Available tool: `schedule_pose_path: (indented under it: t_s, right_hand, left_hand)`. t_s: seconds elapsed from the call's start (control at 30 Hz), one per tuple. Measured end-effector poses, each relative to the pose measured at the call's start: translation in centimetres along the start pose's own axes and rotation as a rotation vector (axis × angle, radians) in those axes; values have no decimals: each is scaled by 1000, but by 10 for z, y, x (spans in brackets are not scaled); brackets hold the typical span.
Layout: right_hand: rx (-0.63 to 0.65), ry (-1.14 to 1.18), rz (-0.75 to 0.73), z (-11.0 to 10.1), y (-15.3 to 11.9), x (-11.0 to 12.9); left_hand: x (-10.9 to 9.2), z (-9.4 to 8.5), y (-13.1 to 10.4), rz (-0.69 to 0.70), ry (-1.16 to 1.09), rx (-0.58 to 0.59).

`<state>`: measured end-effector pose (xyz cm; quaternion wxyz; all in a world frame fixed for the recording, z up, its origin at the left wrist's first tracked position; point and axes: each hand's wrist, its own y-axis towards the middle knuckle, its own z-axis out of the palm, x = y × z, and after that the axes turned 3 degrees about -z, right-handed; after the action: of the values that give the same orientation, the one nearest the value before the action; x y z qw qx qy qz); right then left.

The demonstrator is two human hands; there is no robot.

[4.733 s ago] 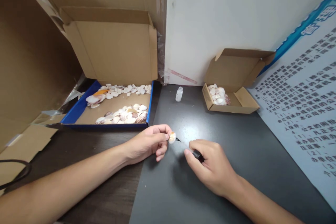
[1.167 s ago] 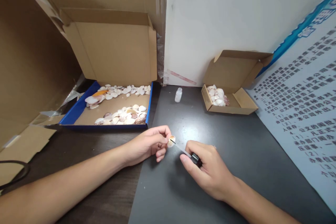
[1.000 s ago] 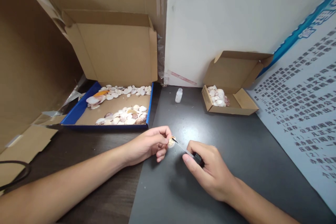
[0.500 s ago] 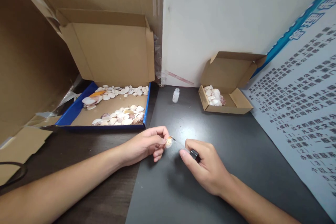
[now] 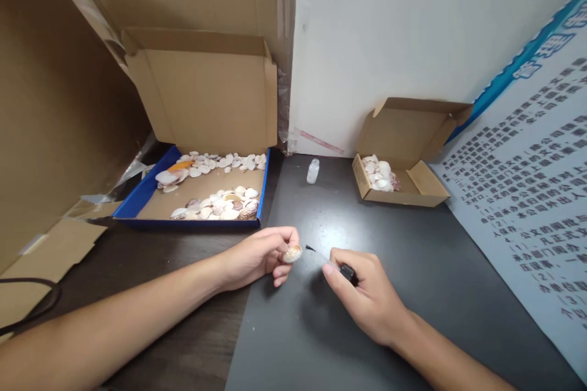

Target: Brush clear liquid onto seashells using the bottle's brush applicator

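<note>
Between the thumb and fingers of my left hand (image 5: 265, 255) is a small seashell (image 5: 292, 253), pale with an orange-tinged edge. My right hand (image 5: 364, 290) grips a small brush (image 5: 326, 258) with a black cap end, a translucent stem and dark bristles. The bristle tip points at the shell, a short gap away from it. Beyond both hands, a small clear glass bottle (image 5: 313, 171) with whitish contents stands on the dark grey mat (image 5: 293, 342).
A blue-edged cardboard box (image 5: 158, 201) at the left holds several shells (image 5: 224, 204) in two groups. At the right, a smaller open box (image 5: 408, 197) contains white shells (image 5: 378, 172). A white panel (image 5: 376, 30) and a printed sheet (image 5: 527, 183) border the mat.
The brush tip has drawn back from the shell, leaving a gap. My left hand has turned the shell so its ridged side shows more. The whole view has shifted slightly.
</note>
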<state>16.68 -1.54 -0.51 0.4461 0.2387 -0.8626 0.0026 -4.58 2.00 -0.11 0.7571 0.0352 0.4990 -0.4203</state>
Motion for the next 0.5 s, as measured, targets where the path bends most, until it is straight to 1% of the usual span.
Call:
schedule_pose_path:
  t_s: [0.17, 0.27, 0.4, 0.5]
  right_hand:
    - [42, 53, -73, 0, -2, 3]
    - [90, 49, -82, -1, -3, 5]
    - [133, -34, -7, 1, -1, 5]
    - [112, -135, 80, 0, 1, 5]
  left_hand:
    - [1, 1, 1, 5, -5, -3]
    - [1, 1, 1, 12, 10, -5]
    - [1, 1, 1, 18, 22, -7]
    - [1, 0, 1, 28, 15, -1]
